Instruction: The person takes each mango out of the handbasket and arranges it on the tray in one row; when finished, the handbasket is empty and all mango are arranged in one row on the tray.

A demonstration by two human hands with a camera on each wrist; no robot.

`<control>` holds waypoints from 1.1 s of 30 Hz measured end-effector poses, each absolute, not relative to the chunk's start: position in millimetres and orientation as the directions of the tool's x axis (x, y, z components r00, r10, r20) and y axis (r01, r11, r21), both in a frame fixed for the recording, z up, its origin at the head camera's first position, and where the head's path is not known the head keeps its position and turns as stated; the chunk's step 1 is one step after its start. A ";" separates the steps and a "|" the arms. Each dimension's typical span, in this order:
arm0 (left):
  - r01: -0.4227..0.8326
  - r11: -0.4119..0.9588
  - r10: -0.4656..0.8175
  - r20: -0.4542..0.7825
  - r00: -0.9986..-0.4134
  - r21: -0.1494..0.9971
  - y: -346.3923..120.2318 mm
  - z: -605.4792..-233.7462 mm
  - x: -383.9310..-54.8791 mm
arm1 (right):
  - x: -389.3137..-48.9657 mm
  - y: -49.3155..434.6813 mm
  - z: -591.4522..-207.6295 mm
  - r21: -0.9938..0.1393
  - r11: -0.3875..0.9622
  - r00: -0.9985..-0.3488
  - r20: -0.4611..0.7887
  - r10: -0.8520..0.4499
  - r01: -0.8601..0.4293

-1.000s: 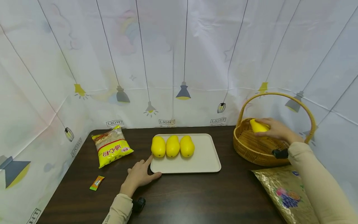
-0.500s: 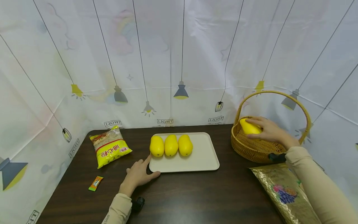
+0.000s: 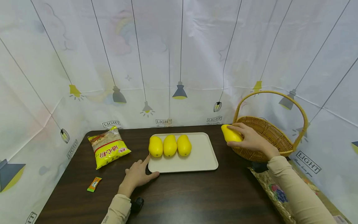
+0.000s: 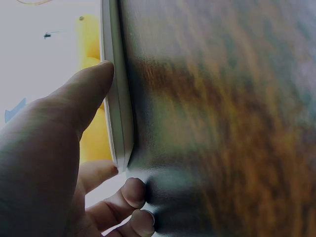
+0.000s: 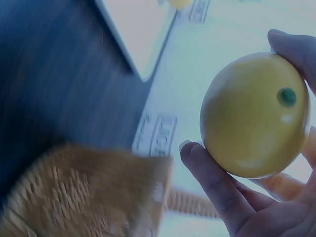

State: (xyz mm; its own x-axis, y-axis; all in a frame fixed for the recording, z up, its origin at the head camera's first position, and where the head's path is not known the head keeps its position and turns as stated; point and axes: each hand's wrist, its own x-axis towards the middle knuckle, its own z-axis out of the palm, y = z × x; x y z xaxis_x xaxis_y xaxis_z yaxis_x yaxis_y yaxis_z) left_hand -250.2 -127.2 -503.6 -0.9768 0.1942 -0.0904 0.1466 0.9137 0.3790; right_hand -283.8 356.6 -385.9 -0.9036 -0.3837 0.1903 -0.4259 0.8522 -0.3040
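Note:
Three yellow mangoes (image 3: 170,145) lie side by side on the left part of a cream tray (image 3: 205,155). At the tray's front left corner, my left hand (image 3: 137,175) rests with thumb and fingers spread. The left wrist view shows its thumb (image 4: 94,81) against the tray's rim and other fingertips on the table. My right hand (image 3: 249,138) grips another mango (image 3: 231,133), held just off the left side of a wicker basket (image 3: 269,129). In the right wrist view, thumb and fingers surround this mango (image 5: 254,116), whose green stem spot shows.
A yellow food packet (image 3: 110,149) lies at the back left, with a small orange-green wrapped snack (image 3: 94,184) in front of it. A gold bag (image 3: 272,189) lies under my right forearm. The basket's tall handle (image 3: 269,92) arches above it. A printed curtain backs the table.
My right hand has carried the mango leftward, from inside the basket to past its left rim. My left hand stays at the tray's corner. The view has shifted slightly.

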 end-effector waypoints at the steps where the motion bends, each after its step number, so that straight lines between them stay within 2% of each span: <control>1: 0.148 0.914 0.195 -0.088 -0.977 0.379 -127.1 -503.5 -250.2 | -284.1 351.1 -389.1 -0.310 0.847 -0.901 0.192 -0.390 -0.433; 12: 0.147 0.916 0.191 -0.083 -0.978 0.373 -127.5 -503.8 -250.8 | -295.6 298.5 -429.5 -0.379 0.811 -0.895 0.159 -0.418 -0.446; 33: 0.146 0.922 0.189 -0.088 -0.978 0.359 -127.0 -504.0 -251.0 | -317.5 257.7 -477.1 -0.409 0.827 -0.922 0.131 -0.365 -0.385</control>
